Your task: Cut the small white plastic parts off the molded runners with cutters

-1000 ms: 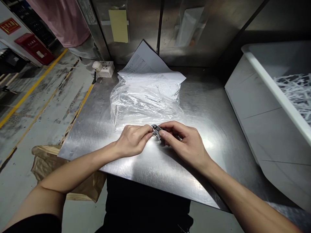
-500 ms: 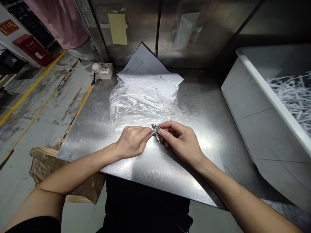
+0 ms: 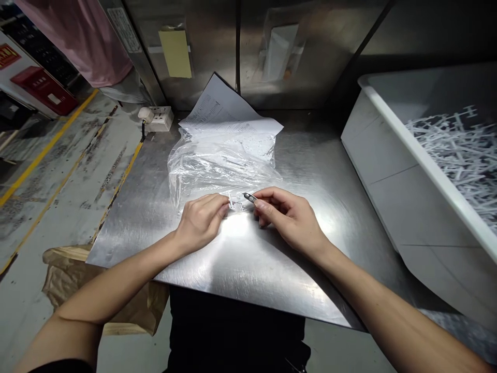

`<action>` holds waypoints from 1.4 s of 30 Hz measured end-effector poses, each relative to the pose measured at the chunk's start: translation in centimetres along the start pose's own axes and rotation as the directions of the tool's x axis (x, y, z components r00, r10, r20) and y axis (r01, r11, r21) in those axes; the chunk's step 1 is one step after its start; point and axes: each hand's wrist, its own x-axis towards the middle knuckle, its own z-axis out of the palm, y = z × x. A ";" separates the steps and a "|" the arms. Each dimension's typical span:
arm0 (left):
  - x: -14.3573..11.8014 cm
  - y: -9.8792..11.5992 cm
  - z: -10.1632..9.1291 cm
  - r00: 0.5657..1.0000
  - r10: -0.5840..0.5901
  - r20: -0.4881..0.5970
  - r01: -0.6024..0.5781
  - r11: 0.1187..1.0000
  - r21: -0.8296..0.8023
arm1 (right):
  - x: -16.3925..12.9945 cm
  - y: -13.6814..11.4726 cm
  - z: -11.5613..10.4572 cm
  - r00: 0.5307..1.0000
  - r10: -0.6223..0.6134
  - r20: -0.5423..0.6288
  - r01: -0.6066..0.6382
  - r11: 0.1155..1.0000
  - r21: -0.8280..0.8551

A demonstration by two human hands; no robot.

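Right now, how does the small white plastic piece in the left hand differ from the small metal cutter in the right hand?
The small white plastic piece is pale and looks branched, pinched at the left hand's fingertips; the small metal cutter is dark grey and shiny, and only its tip shows beyond the right hand's fingers. Both are small and held just above the steel table, close to the clear plastic bag.

Two hands over one steel table: left hand (image 3: 202, 220), right hand (image 3: 289, 217). One small metal tool (image 3: 248, 196), one small white part (image 3: 233, 203), one clear plastic bag (image 3: 217, 166), one printed sheet (image 3: 225, 111). One white bin (image 3: 392, 171) of countless white sprues, one socket strip (image 3: 159, 118), one brown paper bag (image 3: 70, 274).
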 end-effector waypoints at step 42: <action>0.6 -0.3 -0.8 0.963 -0.243 0.115 0.261 0.946 -0.190 | -0.3 0.4 -0.1 0.999 0.022 -0.047 -0.025 0.996 -0.085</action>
